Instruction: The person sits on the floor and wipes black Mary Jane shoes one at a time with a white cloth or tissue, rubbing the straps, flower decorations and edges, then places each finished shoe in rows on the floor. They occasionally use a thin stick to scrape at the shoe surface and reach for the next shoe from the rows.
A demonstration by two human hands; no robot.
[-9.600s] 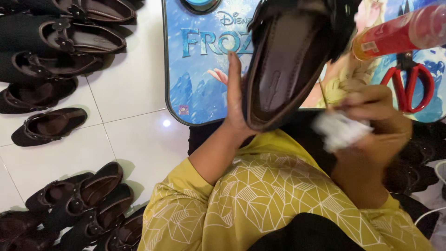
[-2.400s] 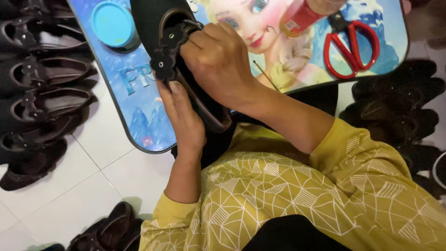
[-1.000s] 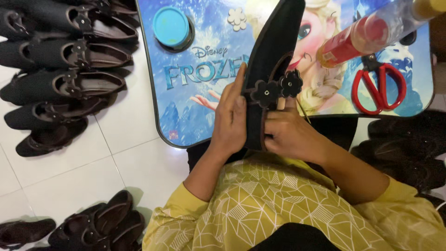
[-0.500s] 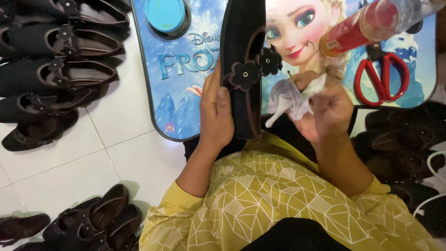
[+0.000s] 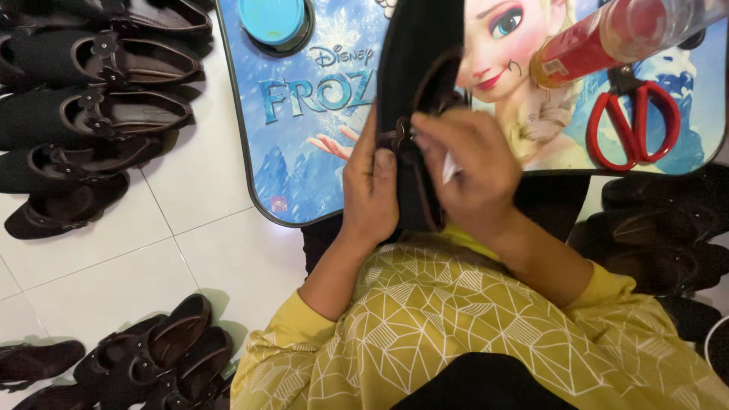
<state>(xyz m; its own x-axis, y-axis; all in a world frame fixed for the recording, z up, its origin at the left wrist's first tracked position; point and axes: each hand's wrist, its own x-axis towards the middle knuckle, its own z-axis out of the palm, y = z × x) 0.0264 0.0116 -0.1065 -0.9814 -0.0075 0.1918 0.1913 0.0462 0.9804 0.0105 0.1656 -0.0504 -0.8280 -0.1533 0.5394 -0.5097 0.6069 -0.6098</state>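
Note:
I hold a black flat shoe (image 5: 416, 68) upright over the edge of a small blue picture-printed table (image 5: 304, 152). My left hand (image 5: 370, 186) grips the shoe's side from the left, thumb beside the flower ornament. My right hand (image 5: 467, 171) presses on the shoe's opening from the right, with a scrap of white cloth (image 5: 448, 168) showing between its fingers. Both arms wear yellow patterned sleeves.
On the table lie a round blue tin (image 5: 273, 19), a red bottle (image 5: 607, 38) on its side and red-handled scissors (image 5: 634, 125). Rows of dark shoes (image 5: 114, 99) stand on white tiles at left; more shoes (image 5: 159, 361) sit bottom left and at right (image 5: 653, 235).
My right hand, which held the white cloth away from the shoe, has moved left onto the shoe's opening. The view has also shifted slightly.

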